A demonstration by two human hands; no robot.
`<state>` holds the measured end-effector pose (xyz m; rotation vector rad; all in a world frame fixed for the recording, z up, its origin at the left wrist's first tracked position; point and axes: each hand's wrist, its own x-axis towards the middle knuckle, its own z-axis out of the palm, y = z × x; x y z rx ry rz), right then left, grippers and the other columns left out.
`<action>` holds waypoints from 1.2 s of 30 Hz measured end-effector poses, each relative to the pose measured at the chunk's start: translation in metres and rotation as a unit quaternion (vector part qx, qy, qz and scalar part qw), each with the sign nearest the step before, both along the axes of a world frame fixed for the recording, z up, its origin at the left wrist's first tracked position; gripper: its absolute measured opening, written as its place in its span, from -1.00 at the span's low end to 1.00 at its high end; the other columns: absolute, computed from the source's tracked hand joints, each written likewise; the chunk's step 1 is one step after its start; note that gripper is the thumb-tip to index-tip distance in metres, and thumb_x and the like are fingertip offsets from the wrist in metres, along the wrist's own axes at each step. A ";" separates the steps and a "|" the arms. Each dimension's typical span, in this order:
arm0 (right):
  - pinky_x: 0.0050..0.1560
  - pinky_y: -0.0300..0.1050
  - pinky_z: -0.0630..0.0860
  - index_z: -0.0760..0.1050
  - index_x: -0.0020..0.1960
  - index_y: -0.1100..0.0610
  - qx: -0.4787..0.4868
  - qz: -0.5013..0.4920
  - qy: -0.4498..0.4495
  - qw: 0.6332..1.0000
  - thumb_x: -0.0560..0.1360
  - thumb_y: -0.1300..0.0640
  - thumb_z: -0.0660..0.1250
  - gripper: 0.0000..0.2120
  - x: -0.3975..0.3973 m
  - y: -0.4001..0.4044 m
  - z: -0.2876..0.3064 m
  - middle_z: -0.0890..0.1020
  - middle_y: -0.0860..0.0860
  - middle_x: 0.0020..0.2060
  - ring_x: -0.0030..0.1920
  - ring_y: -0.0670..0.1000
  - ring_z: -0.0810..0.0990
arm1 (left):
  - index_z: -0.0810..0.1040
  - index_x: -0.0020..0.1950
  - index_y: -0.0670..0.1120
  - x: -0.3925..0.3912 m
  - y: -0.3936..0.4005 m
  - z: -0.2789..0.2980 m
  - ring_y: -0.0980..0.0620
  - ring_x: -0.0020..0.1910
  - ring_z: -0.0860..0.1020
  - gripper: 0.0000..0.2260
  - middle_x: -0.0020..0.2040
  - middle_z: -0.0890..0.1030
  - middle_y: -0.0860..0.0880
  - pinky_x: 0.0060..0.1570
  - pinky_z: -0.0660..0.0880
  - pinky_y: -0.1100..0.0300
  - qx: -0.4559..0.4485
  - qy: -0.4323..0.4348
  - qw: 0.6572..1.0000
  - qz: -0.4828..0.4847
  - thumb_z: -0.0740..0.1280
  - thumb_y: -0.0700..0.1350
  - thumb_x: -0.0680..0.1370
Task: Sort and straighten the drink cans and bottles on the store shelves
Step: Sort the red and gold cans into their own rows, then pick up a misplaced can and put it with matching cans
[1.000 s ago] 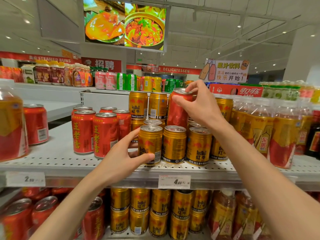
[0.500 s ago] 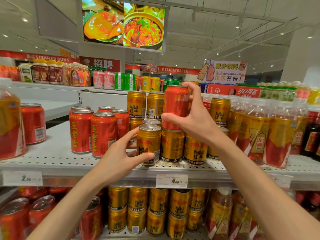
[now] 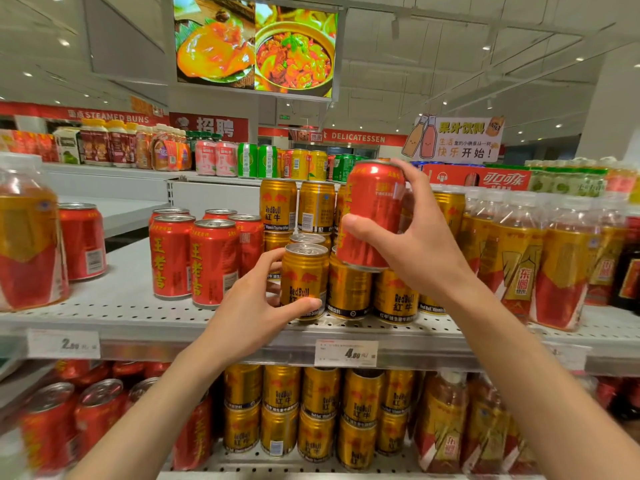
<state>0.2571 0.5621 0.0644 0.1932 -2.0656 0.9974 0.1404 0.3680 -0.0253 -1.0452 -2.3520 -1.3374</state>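
At the far left of the white perforated metal shelf (image 3: 114, 306) stands a lone red aluminium can (image 3: 83, 240), apart from a tidy cluster of red herbal-tea cans with yellow characters (image 3: 194, 258); that cluster looks like the home for its kind. Just to the right, the left hand (image 3: 252, 317) is wrapped around the front gold Red Bull can (image 3: 304, 282), thumb across its label and fingers behind, probably steadying it so the gold row keeps its line at the shelf edge. Behind and beside it the gold energy-drink cans (image 3: 349, 292) stand in two tiers. The right hand (image 3: 415, 251) is closed on a red herbal-tea can (image 3: 372, 216), held tilted in the air above the gold cans and clear of the shelf; being the wrong colour for this block, it likely belongs with the red cluster on the left. Further right, clear plastic bottles with gold-and-red labels (image 3: 561, 268) stand upright in their own section.
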 end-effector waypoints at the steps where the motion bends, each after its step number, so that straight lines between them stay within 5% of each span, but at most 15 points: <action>1: -0.12 -0.47 0.57 0.12 0.56 -0.14 0.000 0.002 -0.009 1.000 0.41 -0.10 0.54 -0.13 0.003 -0.001 -0.006 0.43 -0.29 0.17 -0.01 -0.52 0.51 | 0.17 0.54 0.28 0.000 0.000 0.000 0.11 0.07 0.63 -0.15 0.37 0.41 0.22 0.06 0.53 0.18 -0.002 0.001 1.000 0.006 0.45 0.39 0.33; 6: -0.01 -0.47 0.56 0.11 0.55 -0.21 0.006 -0.010 -0.013 1.000 0.36 -0.15 0.56 -0.09 0.014 -0.008 -0.034 0.44 -0.23 0.28 0.16 -0.37 0.51 | 0.20 0.56 0.23 0.004 -0.001 -0.001 0.25 0.20 0.51 -0.17 0.36 0.42 0.24 0.06 0.41 0.41 0.005 0.030 0.999 0.016 0.47 0.32 0.37; 10: 0.01 -0.60 0.45 0.13 0.54 -0.22 0.002 -0.017 0.004 1.000 0.34 -0.15 0.57 -0.08 0.020 -0.017 -0.042 0.40 -0.37 0.24 0.18 -0.48 0.42 | 0.27 0.54 0.21 0.006 -0.016 -0.007 0.24 0.29 0.51 -0.31 0.37 0.48 0.23 0.22 0.55 0.17 0.055 0.019 0.998 -0.004 0.45 0.21 0.46; 15: 0.01 -0.58 0.44 0.19 0.51 -0.25 -0.023 -0.004 -0.017 1.000 0.29 -0.15 0.57 -0.10 0.029 -0.038 -0.063 0.41 -0.48 0.19 0.16 -0.48 0.46 | 0.43 0.41 0.22 0.028 -0.058 -0.022 0.32 0.22 0.54 -0.53 0.24 0.58 0.30 0.18 0.53 0.29 0.132 -0.010 0.991 -0.007 0.43 0.07 0.52; 21: -0.02 -0.43 0.56 0.23 0.44 -0.37 -0.078 -0.011 -0.061 0.995 0.23 -0.15 0.57 -0.12 0.029 -0.091 -0.102 0.52 -0.30 0.25 0.15 -0.31 0.59 | 0.53 0.28 0.20 0.028 -0.128 -0.053 0.18 0.12 0.63 -0.65 0.12 0.67 0.22 0.10 0.53 0.31 0.196 -0.053 0.979 -0.005 0.44 -0.03 0.51; 28: 0.19 -0.02 0.61 0.23 0.43 -0.41 -0.135 -0.064 -0.098 0.984 0.26 -0.11 0.60 -0.14 0.011 -0.178 -0.151 0.54 -0.13 0.32 0.18 -0.14 0.63 | 0.58 0.22 0.11 -0.009 -0.218 -0.086 0.06 0.01 0.66 -0.70 0.02 0.71 0.05 0.04 0.55 0.30 0.216 -0.133 0.967 -0.017 0.44 -0.09 0.50; 31: 0.05 -0.23 0.63 0.22 0.42 -0.43 -0.153 -0.087 -0.102 0.979 0.27 -0.11 0.59 -0.14 0.002 -0.212 -0.165 0.52 -0.17 0.33 0.15 -0.21 0.62 | 0.58 0.22 0.11 -0.022 -0.248 -0.093 0.04 0.03 0.65 -0.71 0.02 0.71 0.05 0.09 0.55 0.17 0.199 -0.147 0.969 -0.022 0.44 -0.14 0.54; 36: -0.12 -0.41 0.58 0.26 0.43 -0.37 -0.172 -0.103 -0.097 0.975 0.31 -0.01 0.60 -0.17 -0.010 -0.250 -0.176 0.51 -0.13 0.31 0.08 -0.26 0.62 | 0.58 0.21 0.09 -0.035 -0.282 -0.095 0.10 0.03 0.65 -0.73 0.02 0.70 0.10 0.04 0.55 0.30 0.190 -0.158 0.969 -0.029 0.43 -0.15 0.55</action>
